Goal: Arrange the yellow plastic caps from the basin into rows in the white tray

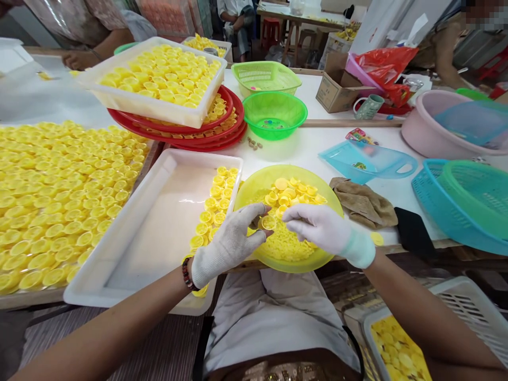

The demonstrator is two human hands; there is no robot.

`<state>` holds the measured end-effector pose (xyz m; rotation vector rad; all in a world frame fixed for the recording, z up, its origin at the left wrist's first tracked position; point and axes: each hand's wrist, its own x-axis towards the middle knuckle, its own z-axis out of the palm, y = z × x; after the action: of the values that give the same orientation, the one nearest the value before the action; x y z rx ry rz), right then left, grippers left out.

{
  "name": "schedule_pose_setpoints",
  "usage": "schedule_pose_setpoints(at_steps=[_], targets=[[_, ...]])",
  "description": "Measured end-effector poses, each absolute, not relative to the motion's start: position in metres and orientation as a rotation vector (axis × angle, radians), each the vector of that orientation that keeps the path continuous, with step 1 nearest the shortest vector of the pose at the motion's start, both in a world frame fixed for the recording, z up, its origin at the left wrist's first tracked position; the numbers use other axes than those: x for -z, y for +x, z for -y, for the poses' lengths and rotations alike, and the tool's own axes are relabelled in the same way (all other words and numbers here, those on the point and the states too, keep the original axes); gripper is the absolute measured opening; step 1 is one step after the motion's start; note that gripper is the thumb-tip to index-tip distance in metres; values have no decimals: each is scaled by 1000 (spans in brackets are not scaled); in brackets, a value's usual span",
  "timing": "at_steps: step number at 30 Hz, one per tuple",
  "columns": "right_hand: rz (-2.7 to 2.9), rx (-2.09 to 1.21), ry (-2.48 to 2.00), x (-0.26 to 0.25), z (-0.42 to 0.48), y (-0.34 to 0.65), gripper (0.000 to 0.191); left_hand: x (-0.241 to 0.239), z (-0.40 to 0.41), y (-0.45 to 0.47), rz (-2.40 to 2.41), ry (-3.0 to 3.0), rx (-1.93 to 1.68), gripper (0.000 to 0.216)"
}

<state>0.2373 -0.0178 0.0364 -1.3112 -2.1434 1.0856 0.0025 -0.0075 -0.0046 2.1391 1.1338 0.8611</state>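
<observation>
Both my hands wear white knit gloves and meet over a yellow plastic bowl (254, 185) full of yellow caps and small yellow liner discs. My left hand (234, 241) pinches one yellow cap (269, 222) between thumb and fingers. My right hand (321, 227) has its fingers closed at the same cap from the right; whether it holds a liner I cannot tell. Left of the bowl a white tray (154, 233) carries a column of finished yellow caps (216, 203) along its right side.
A large board of yellow caps (59, 196) lies at left. Behind stand red trays (234, 132) under a white tray of caps (159, 79), green baskets (273, 114), blue scoop (369, 161), brown cloth (363, 203), black phone (413, 230), teal baskets (464, 206). Other people work across the table.
</observation>
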Motion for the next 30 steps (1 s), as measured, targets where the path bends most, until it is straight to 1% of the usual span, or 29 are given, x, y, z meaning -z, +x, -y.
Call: schedule_pose_setpoints(at_steps=[3,5,7,9,11,14,17,19,22,24,26,30], targets=[[2351,-1045,-1293,-17,25,240,16,-7,-2,-23,-1225,2147,-992,30],[2531,-974,-1282,-5,29,239,15,-14,-17,-49,-1378,2194,-1038,26],[2636,-909,-1276,3,29,238,16,-15,-40,-76,-1587,2218,-1026,26],[2622,-859,-1252,4,26,237,16,-7,-69,-99,-1737,2171,-984,26],[2574,-791,-1243,0,19,237,17,7,-100,-113,-1825,2108,-855,25],[2572,-623,-1311,-9,0,234,21,29,-140,-114,-1886,2087,-771,26],[2594,-436,-1432,-11,-22,227,22,42,-162,-105,-1873,2102,-757,26],[2603,-309,-1518,-7,-36,221,19,45,-167,-101,-1852,2106,-755,28],[2606,-166,-1635,5,-54,210,11,43,-164,-105,-1812,2109,-785,39],[2614,-110,-1668,14,-64,203,7,39,-157,-109,-1803,2099,-835,43],[2647,-107,-1648,20,-73,197,3,32,-147,-109,-1804,2076,-889,42],[2678,-182,-1607,14,-81,199,14,13,-112,-86,-1682,2067,-1049,31]])
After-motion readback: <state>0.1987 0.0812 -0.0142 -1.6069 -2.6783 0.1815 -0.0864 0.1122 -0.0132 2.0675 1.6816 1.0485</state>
